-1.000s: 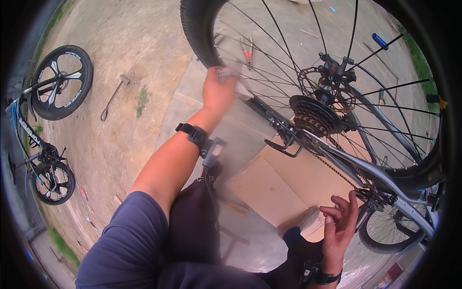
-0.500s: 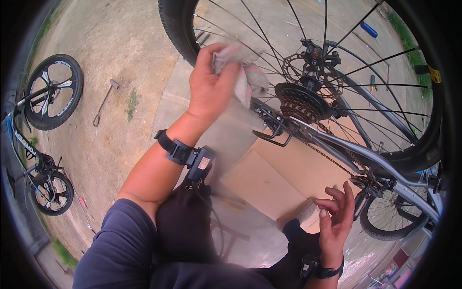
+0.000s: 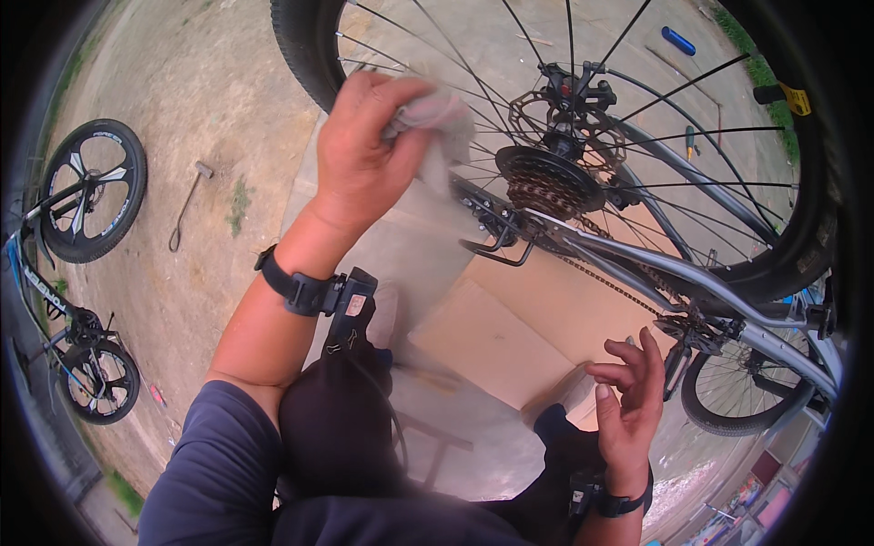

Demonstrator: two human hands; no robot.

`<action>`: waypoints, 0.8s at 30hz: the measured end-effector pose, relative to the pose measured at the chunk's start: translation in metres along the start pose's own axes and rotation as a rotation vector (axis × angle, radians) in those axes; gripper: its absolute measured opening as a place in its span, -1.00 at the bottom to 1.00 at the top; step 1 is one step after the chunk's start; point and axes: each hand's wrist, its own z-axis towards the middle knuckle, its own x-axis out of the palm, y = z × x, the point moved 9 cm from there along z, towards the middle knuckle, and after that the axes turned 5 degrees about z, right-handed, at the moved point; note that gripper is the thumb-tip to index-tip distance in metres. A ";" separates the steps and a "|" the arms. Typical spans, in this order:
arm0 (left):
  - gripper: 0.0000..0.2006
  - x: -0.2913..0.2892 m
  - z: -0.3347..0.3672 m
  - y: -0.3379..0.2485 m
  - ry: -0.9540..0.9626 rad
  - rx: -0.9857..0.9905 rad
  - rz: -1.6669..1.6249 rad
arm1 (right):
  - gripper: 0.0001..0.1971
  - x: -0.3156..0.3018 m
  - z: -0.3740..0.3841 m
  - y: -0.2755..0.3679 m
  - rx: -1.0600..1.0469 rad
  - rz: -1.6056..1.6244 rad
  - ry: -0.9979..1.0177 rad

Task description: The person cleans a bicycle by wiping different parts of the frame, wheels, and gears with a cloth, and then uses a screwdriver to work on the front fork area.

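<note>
My left hand (image 3: 366, 150) is closed around a crumpled pale rag (image 3: 446, 136), blurred by motion. The rag is at the spokes on the left side of a raised bicycle wheel (image 3: 305, 45); whether it touches them I cannot tell. Right of the rag are the brown-stained cassette (image 3: 551, 187) and the disc brake rotor. The rear derailleur (image 3: 496, 218) hangs below it, with the chain (image 3: 605, 282) running right to the crankset (image 3: 696, 332). My right hand (image 3: 630, 400) holds nothing, fingers loosely curled and apart, palm up, near the crankset and pedal.
Flattened cardboard (image 3: 492, 337) lies under the bicycle, by my shoes. A second bicycle (image 3: 82, 328) lies at the far left, near a hammer-like tool (image 3: 191, 205). A blue case (image 3: 677, 40) and a screwdriver (image 3: 690, 143) are on the ground beyond the wheel.
The view has shifted, so the wheel and bicycle sit further left in it. My left hand has moved slightly left and up with the rag. My right hand keeps nearly the same pose.
</note>
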 end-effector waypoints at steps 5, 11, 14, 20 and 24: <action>-0.58 -0.015 0.037 -0.038 -0.120 0.150 0.104 | -0.24 0.003 -0.001 0.005 -0.027 0.013 0.019; -0.57 0.050 -0.060 0.040 0.622 -0.184 0.290 | -0.24 -0.005 -0.011 0.005 -0.049 0.013 0.006; -0.57 0.010 -0.016 0.012 0.329 -0.140 0.180 | -0.25 -0.008 -0.016 0.010 -0.074 -0.013 0.011; -0.55 0.002 0.038 -0.077 0.166 0.228 0.231 | -0.24 -0.007 -0.026 0.023 -0.157 -0.019 0.040; -0.64 0.027 -0.003 0.005 0.816 -0.037 0.643 | -0.25 -0.013 -0.041 0.035 -0.214 0.004 0.032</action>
